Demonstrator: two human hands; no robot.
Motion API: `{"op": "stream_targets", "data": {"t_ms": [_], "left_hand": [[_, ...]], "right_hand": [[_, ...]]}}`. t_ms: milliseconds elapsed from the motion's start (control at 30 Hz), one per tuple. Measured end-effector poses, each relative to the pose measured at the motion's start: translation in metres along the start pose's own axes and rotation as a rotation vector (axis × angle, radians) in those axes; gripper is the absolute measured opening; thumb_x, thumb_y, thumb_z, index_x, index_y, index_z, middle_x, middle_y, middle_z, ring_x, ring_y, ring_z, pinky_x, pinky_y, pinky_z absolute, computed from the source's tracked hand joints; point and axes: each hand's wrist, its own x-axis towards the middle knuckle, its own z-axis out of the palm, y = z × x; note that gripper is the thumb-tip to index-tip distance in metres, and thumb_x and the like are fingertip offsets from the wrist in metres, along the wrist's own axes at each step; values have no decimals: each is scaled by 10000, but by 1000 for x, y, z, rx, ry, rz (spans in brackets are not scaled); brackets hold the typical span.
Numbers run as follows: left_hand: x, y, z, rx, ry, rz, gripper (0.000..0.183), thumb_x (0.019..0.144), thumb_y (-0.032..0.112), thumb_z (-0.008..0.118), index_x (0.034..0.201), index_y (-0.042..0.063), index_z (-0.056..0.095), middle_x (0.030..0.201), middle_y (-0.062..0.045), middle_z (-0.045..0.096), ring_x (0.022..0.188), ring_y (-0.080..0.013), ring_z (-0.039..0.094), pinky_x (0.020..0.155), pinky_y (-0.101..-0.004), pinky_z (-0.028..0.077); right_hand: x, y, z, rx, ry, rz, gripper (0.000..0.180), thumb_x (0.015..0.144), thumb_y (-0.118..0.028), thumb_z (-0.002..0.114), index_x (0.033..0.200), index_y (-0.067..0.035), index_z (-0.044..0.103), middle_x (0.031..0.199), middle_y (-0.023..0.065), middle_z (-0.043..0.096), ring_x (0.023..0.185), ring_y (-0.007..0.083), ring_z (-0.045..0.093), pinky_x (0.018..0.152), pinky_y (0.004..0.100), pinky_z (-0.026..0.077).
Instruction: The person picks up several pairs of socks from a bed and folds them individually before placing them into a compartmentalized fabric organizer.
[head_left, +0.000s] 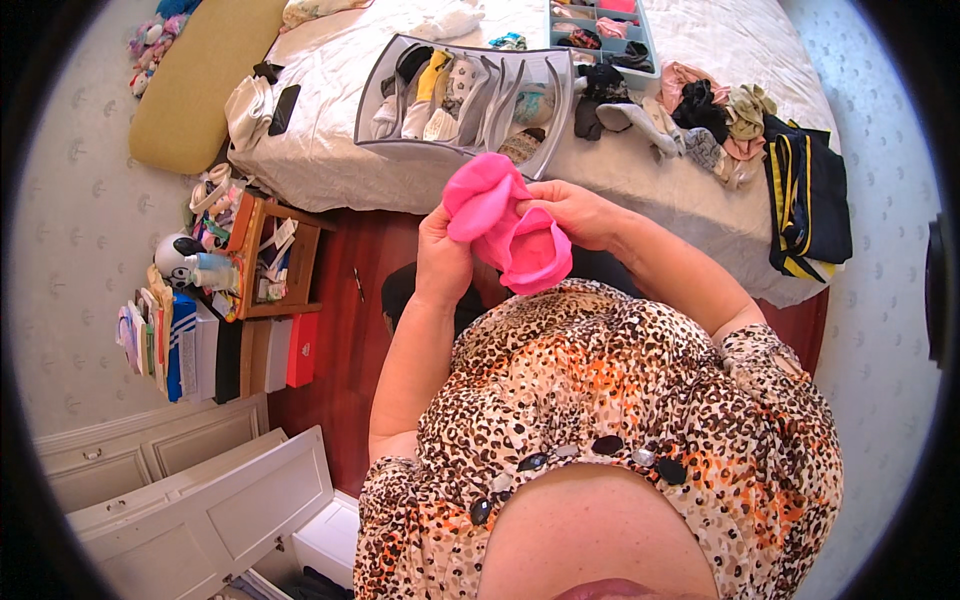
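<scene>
Bright pink socks (510, 225) are held up between my two hands, in front of my chest near the bed's edge. My left hand (444, 244) grips their left side, and my right hand (574, 214) pinches the fabric at the upper right. An opening in the cloth gapes below my right fingers. Just beyond, a grey-edged fabric organizer (465, 150) holds rolled socks in its compartments. Farther back stands a light blue divided box (651, 52) with more small garments. Loose socks (705, 142) lie in a pile to the right of the organizer.
Folded dark clothes with yellow stripes (810, 199) lie at the bed's right edge. A phone (284, 109) and folded white cloth (250, 112) rest on the left. Beside the bed stands a cluttered wooden nightstand (281, 307). An open white cabinet door (225, 510) is at the lower left.
</scene>
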Motion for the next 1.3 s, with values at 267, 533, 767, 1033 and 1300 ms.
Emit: {"op": "stream_targets", "data": {"t_ms": [267, 533, 767, 1033, 1300], "left_hand": [[0, 1, -4, 698, -65, 282, 239, 812, -5, 615, 1026, 44, 711, 980, -49, 533, 922, -149, 563, 792, -247, 459], [-3, 9, 6, 395, -243, -13, 529, 716, -26, 660, 1231, 43, 561, 1156, -116, 534, 1092, -221, 540, 913, -301, 437], [2, 3, 1, 559, -206, -146, 525, 800, 65, 705, 1270, -9, 483, 1072, -75, 627, 961, -112, 596, 843, -261, 487], [3, 3, -11, -141, -73, -234, 390, 808, 34, 700, 1177, 26, 574, 1104, -66, 641, 977, -172, 632, 867, -321, 513], [5, -13, -10, -59, -20, -209, 401, 844, 55, 666, 1224, 31, 540, 1129, -65, 625, 1012, -181, 615, 847, -335, 528]], "right_hand": [[-8, -11, 15, 436, -107, 72, 537, 933, -378, 583, 1331, -37, 468, 1254, 74, 570, 1143, 155, 548, 971, 327, 441], [-6, 0, 2, -298, 258, 10, 287, 858, -65, 576, 1143, -39, 550, 1046, 49, 625, 935, 126, 594, 826, 295, 498], [-1, -15, 17, -861, 231, -95, 271, 877, -113, 584, 1134, -36, 547, 951, 54, 627, 891, 105, 573, 797, 288, 489], [-14, -23, -15, 93, 257, -3, 391, 960, -367, 528, 1212, -68, 509, 1068, 74, 614, 983, 173, 595, 855, 329, 483], [-22, 9, 1, 73, 340, -167, 219, 923, -225, 605, 1067, -61, 581, 990, 32, 643, 868, 139, 628, 789, 307, 513]]}}
